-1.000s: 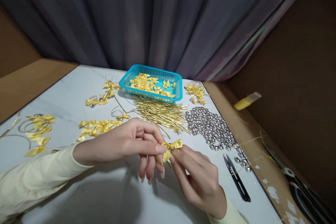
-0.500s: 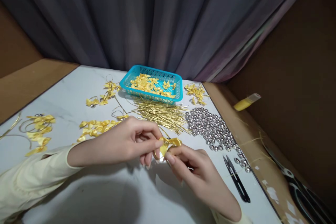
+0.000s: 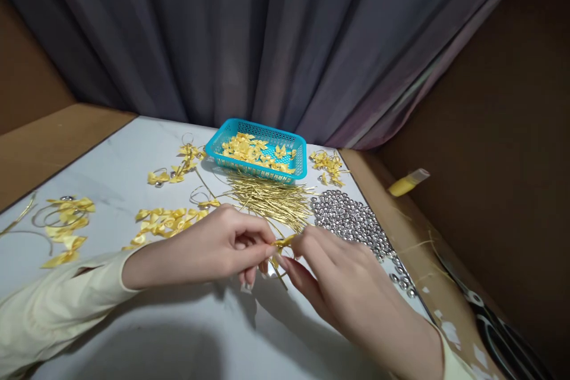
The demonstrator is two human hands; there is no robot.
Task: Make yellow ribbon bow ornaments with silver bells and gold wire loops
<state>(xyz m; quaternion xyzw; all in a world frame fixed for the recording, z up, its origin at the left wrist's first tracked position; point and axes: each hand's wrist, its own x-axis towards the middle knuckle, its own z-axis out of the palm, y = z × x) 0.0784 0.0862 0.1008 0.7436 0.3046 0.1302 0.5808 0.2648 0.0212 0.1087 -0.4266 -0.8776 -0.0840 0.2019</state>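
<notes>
My left hand (image 3: 218, 243) pinches a yellow ribbon bow (image 3: 284, 242) between thumb and fingertips, above the white tabletop. A length of gold cord (image 3: 278, 274) hangs below the bow, its loose end pointing down to the right. My right hand (image 3: 351, 279) is closed at the bow's right side, its thumb and fingers touching the ribbon or cord; exactly what it grips is partly hidden. Just beyond lies a bundle of gold cords (image 3: 267, 196). A heap of silver beads (image 3: 342, 214) spreads behind my right hand.
A blue plastic basket (image 3: 211, 149) with yellow bows stands at the back. Loose bows (image 3: 162, 221) lie left of centre, and looped pieces (image 3: 66, 214) farther left. Another bow cluster (image 3: 328, 165) sits at the back right. Black scissors (image 3: 494, 332) and a yellow tube (image 3: 407, 183) are at the right.
My right hand has turned over the bow and moved up, covering much of it. A cord end now shows below. The black snips have become hidden behind my right arm.
</notes>
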